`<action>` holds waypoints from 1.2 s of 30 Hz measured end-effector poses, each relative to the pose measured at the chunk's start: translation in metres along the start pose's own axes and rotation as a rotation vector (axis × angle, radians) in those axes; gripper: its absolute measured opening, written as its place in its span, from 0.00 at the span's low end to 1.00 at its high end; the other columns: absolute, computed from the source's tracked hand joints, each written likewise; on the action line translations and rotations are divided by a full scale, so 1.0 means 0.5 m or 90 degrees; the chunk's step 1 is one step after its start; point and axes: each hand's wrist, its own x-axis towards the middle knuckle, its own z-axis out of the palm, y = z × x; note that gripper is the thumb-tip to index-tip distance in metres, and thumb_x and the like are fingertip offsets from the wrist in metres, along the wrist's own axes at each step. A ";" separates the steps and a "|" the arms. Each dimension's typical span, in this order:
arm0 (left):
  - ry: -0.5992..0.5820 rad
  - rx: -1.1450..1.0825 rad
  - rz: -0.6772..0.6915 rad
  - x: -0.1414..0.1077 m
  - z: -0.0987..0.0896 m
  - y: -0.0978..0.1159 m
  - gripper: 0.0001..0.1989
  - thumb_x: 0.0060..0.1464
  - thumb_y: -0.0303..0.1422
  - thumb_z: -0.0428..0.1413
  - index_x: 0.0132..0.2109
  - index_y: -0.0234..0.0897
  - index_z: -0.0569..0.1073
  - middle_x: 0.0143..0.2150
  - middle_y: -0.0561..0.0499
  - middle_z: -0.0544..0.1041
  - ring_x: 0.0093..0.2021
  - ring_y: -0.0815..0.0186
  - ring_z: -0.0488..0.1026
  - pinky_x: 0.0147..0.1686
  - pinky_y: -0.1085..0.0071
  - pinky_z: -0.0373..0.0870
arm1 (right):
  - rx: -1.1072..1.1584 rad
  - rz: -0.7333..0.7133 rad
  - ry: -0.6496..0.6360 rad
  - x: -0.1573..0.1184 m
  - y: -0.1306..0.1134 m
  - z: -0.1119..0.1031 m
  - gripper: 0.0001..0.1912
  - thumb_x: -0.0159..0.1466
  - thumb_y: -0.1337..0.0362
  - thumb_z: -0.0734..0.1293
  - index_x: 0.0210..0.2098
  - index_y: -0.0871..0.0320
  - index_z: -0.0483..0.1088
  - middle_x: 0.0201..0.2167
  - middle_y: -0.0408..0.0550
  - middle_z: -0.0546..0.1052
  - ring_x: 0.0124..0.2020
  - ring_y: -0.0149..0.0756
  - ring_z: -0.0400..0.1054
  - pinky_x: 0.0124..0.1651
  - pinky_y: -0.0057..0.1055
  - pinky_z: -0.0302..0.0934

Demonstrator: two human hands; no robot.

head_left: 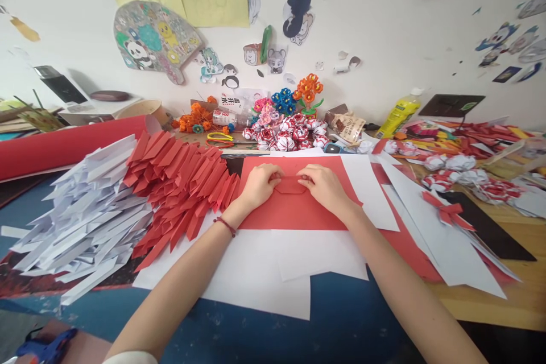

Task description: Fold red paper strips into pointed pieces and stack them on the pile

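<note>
Over the middle of the red sheet (pixel 294 214), the folded red paper (pixel 292 185) runs crosswise between left hand (pixel 262 185) and right hand (pixel 321 186), equally near, each one's fingers pinched on its end.

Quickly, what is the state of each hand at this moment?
Left hand: closed, fingertips pinching the left end of a small folded red paper strip.
Right hand: closed, fingertips pinching the right end of the same strip.

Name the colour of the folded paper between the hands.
The folded paper is red, in the head view.
</note>
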 end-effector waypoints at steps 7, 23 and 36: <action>-0.006 0.121 0.082 -0.010 -0.006 0.017 0.11 0.57 0.23 0.50 0.40 0.38 0.76 0.36 0.49 0.77 0.40 0.62 0.69 0.41 0.68 0.65 | -0.092 -0.070 0.000 -0.008 -0.011 -0.003 0.13 0.63 0.78 0.61 0.34 0.59 0.74 0.32 0.48 0.74 0.37 0.37 0.65 0.36 0.30 0.56; -0.111 0.331 0.224 -0.018 -0.025 0.039 0.13 0.64 0.27 0.45 0.41 0.34 0.74 0.34 0.47 0.73 0.37 0.61 0.63 0.38 0.66 0.60 | -0.336 -0.192 -0.027 -0.025 -0.034 -0.006 0.15 0.65 0.79 0.57 0.30 0.62 0.71 0.28 0.49 0.68 0.31 0.38 0.58 0.33 0.35 0.48; -0.139 0.415 0.299 -0.019 -0.029 0.050 0.12 0.65 0.29 0.45 0.37 0.32 0.72 0.35 0.45 0.70 0.39 0.60 0.64 0.38 0.65 0.60 | -0.374 -0.221 -0.018 -0.024 -0.032 0.002 0.16 0.67 0.77 0.56 0.29 0.62 0.70 0.30 0.51 0.68 0.33 0.39 0.58 0.33 0.35 0.48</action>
